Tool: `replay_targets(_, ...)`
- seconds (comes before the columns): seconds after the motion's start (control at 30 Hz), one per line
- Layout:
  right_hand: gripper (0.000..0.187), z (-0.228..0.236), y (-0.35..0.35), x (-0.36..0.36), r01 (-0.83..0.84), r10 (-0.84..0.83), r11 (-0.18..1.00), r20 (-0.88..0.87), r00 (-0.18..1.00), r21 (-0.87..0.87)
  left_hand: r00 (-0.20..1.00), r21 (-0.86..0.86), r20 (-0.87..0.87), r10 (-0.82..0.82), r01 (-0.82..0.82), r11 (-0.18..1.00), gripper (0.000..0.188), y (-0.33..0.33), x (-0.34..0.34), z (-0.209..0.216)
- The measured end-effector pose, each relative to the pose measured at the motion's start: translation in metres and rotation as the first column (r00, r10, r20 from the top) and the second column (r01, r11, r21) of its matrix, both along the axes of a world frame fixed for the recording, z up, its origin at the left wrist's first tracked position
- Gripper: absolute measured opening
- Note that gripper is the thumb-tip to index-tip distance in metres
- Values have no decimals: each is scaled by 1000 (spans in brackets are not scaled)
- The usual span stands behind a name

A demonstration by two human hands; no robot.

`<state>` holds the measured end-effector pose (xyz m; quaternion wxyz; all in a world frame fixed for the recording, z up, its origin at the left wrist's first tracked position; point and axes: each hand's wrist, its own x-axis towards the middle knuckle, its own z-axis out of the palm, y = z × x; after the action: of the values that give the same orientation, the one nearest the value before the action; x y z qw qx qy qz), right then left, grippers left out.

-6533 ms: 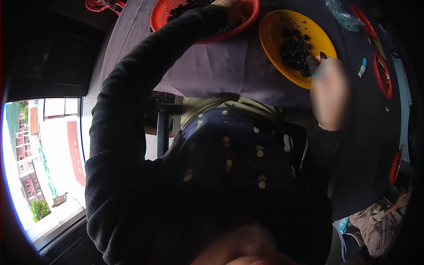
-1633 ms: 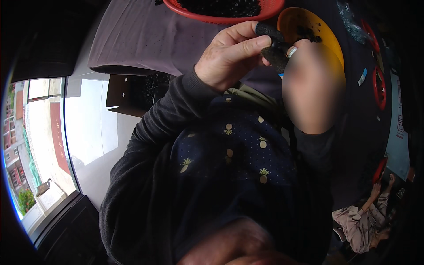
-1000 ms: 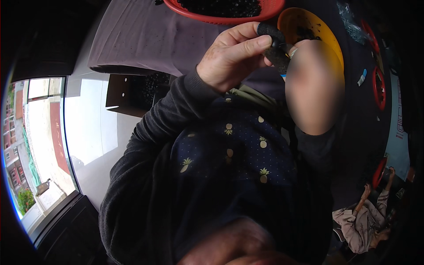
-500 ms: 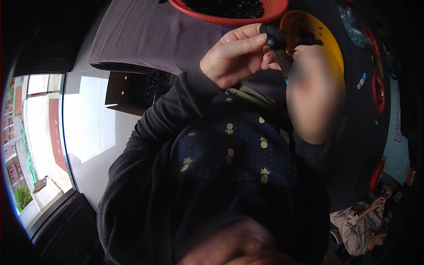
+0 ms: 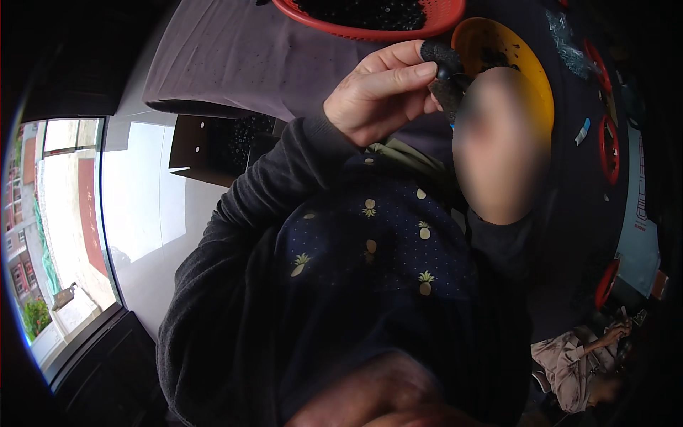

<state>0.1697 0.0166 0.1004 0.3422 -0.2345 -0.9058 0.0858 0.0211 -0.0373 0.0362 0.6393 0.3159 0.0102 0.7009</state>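
Note:
My left hand (image 5: 380, 89) is closed, its thumb and a black-covered forefinger pinching a small, round, shiny black piece (image 5: 444, 73). A dark wrap (image 5: 440, 51) covers that forefinger's tip. My right hand (image 5: 501, 146) comes in from the right, close against the black piece. Most of it is smeared, so its fingers and anything in them cannot be made out. A second dark wrap (image 5: 447, 98) shows between the two hands, just below the piece. Behind my right hand stands a yellow bowl (image 5: 537, 75) with some small black pieces in it.
A red basket (image 5: 341, 30) heaped with black pieces stands at the far edge. On the dark cloth (image 5: 235, 57) to the right lie crumpled clear plastic (image 5: 567, 43) and a small blue-white item (image 5: 583, 132). An open box (image 5: 186, 146) of black pieces sits lower left. Another person (image 5: 580, 363) is at lower right.
My right hand has shifted slightly left and up, nearer my left fingers. The dark wrap between the hands has moved left. The other person's hands at lower right have moved.

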Motion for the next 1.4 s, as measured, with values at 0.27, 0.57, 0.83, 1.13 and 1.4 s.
replay_targets(0.27, 26, 1, -1, -1, 13, -14, 1000, 27, 1000, 26, 999, -37, -8, 31, -32, 999, 31, 0, 2, -2)
replay_targets(0.57, 28, 3, -1, 2, 21, -22, 999, 32, 999, 29, 994, -53, -66, 87, -91, 994, 29, -1, 6, 0)
replay_targets(0.83, 28, 2, -1, 4, 18, -20, 999, 51, 999, 41, 996, -30, -38, 85, -86, 996, 30, 0, 8, -3)
replay_targets(1.13, 30, 2, 0, 2, 53, -54, 997, 32, 998, 47, 993, -63, -50, 105, -108, 992, 28, 0, 9, -1)
replay_targets(1.4, 27, 2, -1, 3, 2, -4, 998, 42, 999, 57, 991, -62, -39, 126, -128, 990, 27, 0, 10, -2)
